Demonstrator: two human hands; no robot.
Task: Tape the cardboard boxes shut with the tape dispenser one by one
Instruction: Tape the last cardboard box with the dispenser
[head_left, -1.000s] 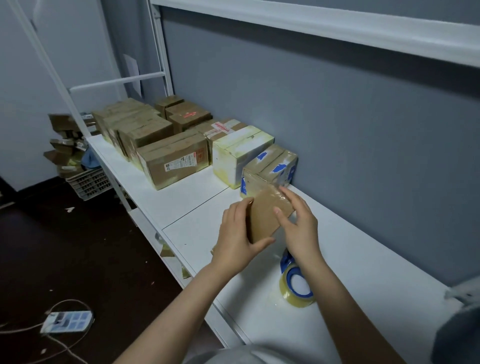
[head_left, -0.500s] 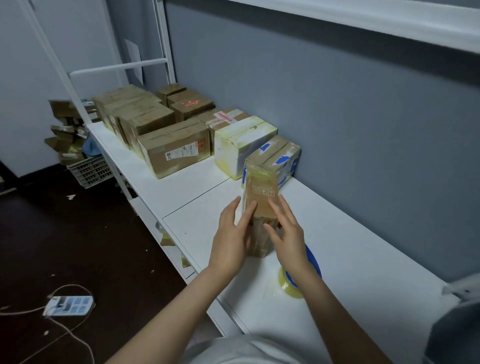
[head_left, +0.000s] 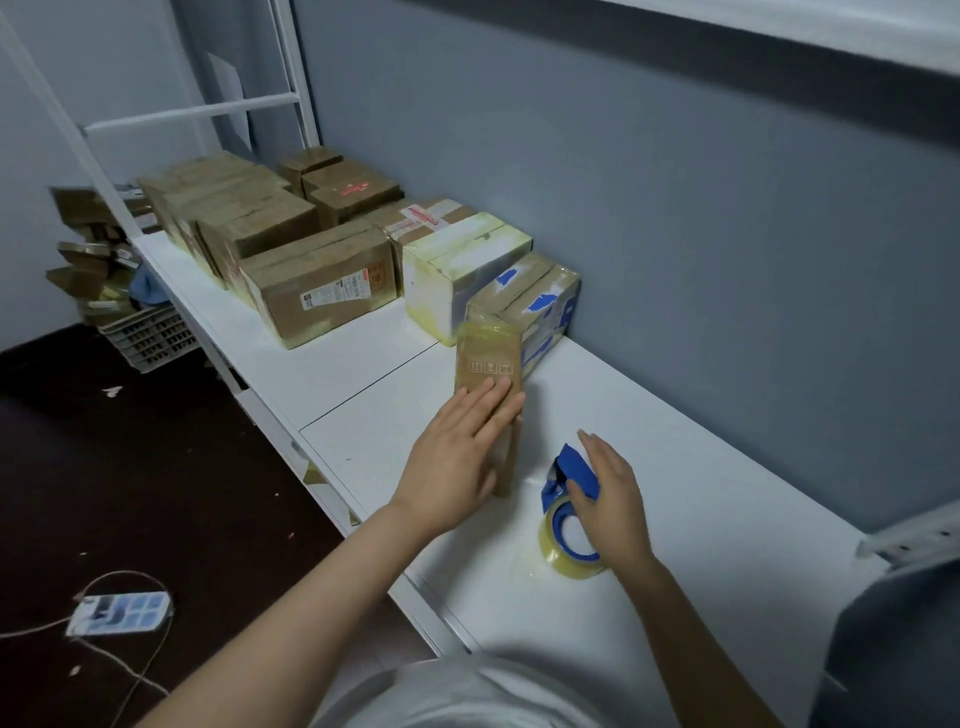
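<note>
On the white shelf you look to be between boxes. The upright box, stood on its narrow end, already shines with tape, and your left hand lies flat against its near face with fingers straight, steadying it and gripping nothing. Just right of that box lies the tape dispenser. Your right hand rests over its blue frame, fingers not curled round it. The next move calls for a firm grip there and a free tape end.

Left of the upright box and running away from you sits the row of cardboard boxes — all closed, contents hidden. Directly behind it stands the blue-patched box, also closed — whether the two touch, I cannot tell.
</note>
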